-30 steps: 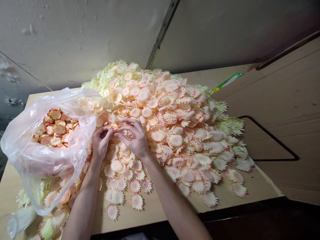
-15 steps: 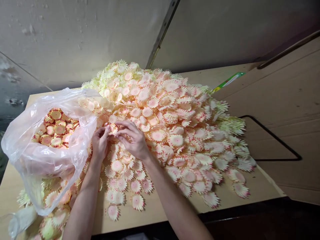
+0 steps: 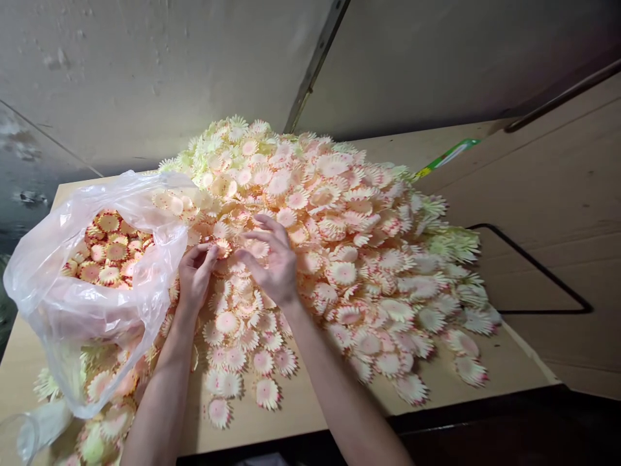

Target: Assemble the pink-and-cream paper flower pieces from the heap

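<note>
Two bare hands work over the near left part of the heap of flower pieces [image 3: 342,272], as seen from where I stand. The left hand [image 3: 195,278] has thumb and forefinger closed in a light pinch at the edge of a small flower piece [image 3: 223,248]; the right hand [image 3: 279,265] is open beside it, fingers spread and apart from the piece, with nothing visible in its grasp. For good handling, pinch only the rim, use fingertip pressure, and leave the thin petals unbent; steady the piece with one hand while the other works, and lift the free fingers clear of neighbouring petals to avoid dragging them. The held piece is at the left hand's fingertips, just above the heap and to the right of the plastic bag [image 3: 167,259]. It appears round and frilled, pale cream-orange with reddish marks at the edge; its underside cannot be seen. Pieces inside the bag [image 3: 115,249] show darker red edging; those spread on the table [image 3: 262,430] have pale pink centres, cream petals and, in many cases, pink tips
</note>
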`<move>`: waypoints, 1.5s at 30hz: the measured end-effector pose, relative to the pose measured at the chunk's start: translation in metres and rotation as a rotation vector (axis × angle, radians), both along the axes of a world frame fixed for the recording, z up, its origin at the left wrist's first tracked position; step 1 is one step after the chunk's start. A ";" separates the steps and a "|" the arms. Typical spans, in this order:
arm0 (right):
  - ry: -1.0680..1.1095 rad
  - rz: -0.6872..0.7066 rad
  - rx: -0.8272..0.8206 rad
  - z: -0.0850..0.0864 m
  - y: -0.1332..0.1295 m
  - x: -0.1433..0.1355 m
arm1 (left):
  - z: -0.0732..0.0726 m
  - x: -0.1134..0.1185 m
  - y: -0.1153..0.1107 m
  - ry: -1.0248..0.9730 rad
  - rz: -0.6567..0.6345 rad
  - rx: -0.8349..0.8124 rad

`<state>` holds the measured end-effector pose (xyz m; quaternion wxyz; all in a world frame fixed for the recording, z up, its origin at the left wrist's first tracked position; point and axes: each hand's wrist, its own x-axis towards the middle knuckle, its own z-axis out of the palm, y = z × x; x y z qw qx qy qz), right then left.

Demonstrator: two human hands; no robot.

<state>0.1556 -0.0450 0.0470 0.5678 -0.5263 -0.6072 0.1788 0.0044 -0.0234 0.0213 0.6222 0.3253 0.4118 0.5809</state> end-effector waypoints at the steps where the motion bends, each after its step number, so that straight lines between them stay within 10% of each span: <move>1: -0.064 0.032 -0.001 -0.001 -0.001 -0.001 | 0.000 -0.001 0.000 0.011 -0.019 0.024; 17: -0.252 0.206 0.108 0.002 -0.002 -0.006 | 0.000 0.001 0.000 0.046 0.028 -0.011; 23: 0.055 0.399 0.044 0.017 -0.011 -0.010 | 0.004 0.001 0.001 0.076 0.080 -0.100; 29: 0.541 0.101 -0.249 0.007 -0.004 -0.006 | 0.004 0.002 0.000 0.053 0.037 -0.030; 45: 0.506 -0.021 -0.244 0.002 0.003 -0.003 | -0.003 -0.002 0.000 0.072 -0.012 0.035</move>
